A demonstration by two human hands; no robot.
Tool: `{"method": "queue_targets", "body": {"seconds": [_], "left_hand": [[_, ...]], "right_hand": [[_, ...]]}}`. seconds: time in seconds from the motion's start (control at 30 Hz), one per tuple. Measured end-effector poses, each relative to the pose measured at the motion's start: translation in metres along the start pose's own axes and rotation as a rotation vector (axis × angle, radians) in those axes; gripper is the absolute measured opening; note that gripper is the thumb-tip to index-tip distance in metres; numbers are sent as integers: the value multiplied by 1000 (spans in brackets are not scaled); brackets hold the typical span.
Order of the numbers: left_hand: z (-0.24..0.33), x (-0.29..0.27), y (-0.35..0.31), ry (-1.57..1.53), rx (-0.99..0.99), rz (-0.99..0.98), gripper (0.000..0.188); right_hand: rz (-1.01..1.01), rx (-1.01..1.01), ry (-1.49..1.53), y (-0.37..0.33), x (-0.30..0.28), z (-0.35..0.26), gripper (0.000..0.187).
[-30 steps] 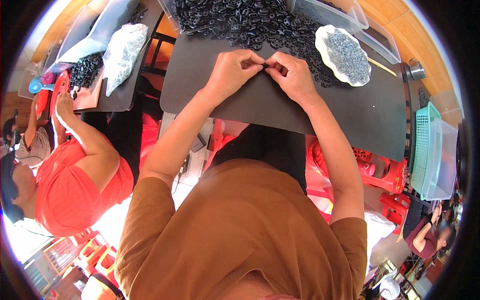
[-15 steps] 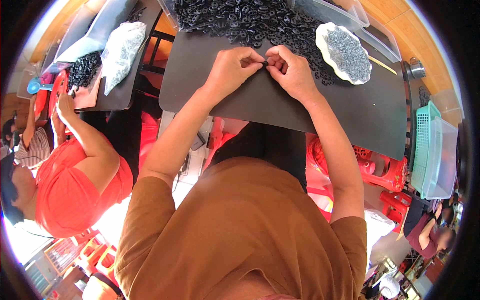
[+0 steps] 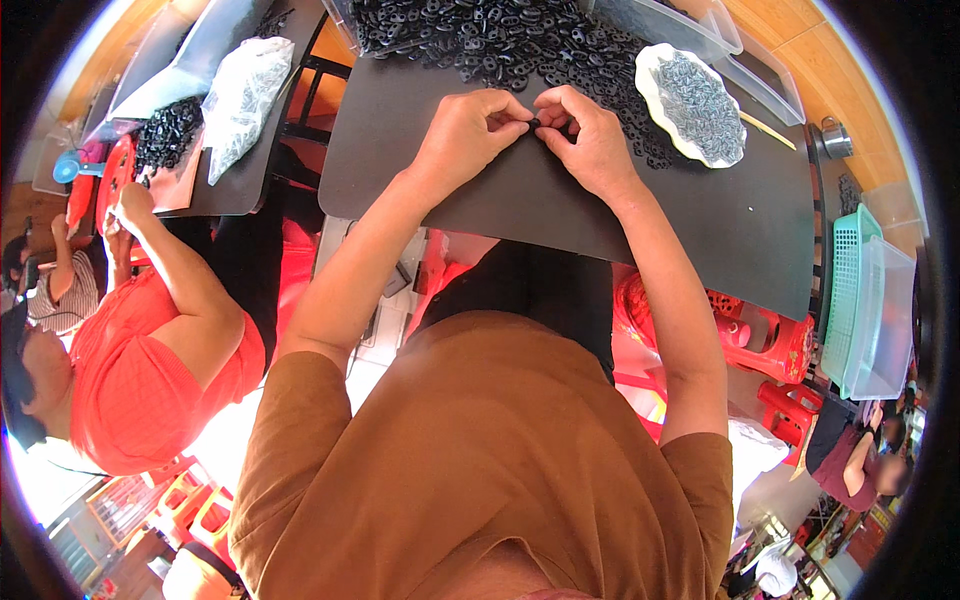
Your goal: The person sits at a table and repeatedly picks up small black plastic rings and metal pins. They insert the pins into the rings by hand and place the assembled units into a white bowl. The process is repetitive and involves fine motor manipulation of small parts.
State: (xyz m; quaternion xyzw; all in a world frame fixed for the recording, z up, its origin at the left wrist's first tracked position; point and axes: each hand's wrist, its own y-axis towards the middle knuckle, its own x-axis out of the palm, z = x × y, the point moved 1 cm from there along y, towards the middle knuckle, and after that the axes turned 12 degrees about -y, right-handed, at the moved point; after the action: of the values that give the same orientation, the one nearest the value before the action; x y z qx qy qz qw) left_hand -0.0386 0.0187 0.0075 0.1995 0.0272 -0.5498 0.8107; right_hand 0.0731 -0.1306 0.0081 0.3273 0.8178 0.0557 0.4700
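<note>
Above the dark table (image 3: 450,195), my left hand (image 3: 468,132) and my right hand (image 3: 592,142) meet fingertip to fingertip. Between them is a small black plastic piece (image 3: 534,123), pinched from both sides; its finer shape is mostly covered by the fingers. Past my hands spreads a heap of loose black plastic pieces (image 3: 500,40), many oval with holes. A white scalloped dish (image 3: 655,103), filled with small grey metal-looking parts (image 3: 697,108), stands to the right of my right hand.
Clear plastic bins (image 3: 690,28) stand behind the heap. A thin yellowish stick (image 3: 768,130) lies beside the dish. Further right are a teal basket (image 3: 845,290) and a metal cup (image 3: 836,138). On the left, a person in red (image 3: 165,370) works at another table with a plastic bag (image 3: 245,100).
My hands stay together on the black piece, with only slight finger shifts. The person on the left has drawn their hands a little nearer to their body.
</note>
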Motion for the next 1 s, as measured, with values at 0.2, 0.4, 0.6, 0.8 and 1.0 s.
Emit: {"method": "queue_targets", "body": {"seconds": [0.2,0.4,0.6,0.8,1.0], "left_hand": [[-4,-1,0,-3,10,-6,11],[-2,0,0,-25,-5,-11,12],[-1,-2,-1,17,44,-11,12],[-2,-1,-1,6,38,-6,12],[-3,-2,-1,15,16,-15,12]], "right_hand": [[-6,-14,16,-2,1,6,18],[-18,-2,33,-1,0,5,19],[-11,-20,-13,1,-2,-1,23],[-21,40,61,1,1,1,24],[-24,-11,24,0,1,2,21]]}}
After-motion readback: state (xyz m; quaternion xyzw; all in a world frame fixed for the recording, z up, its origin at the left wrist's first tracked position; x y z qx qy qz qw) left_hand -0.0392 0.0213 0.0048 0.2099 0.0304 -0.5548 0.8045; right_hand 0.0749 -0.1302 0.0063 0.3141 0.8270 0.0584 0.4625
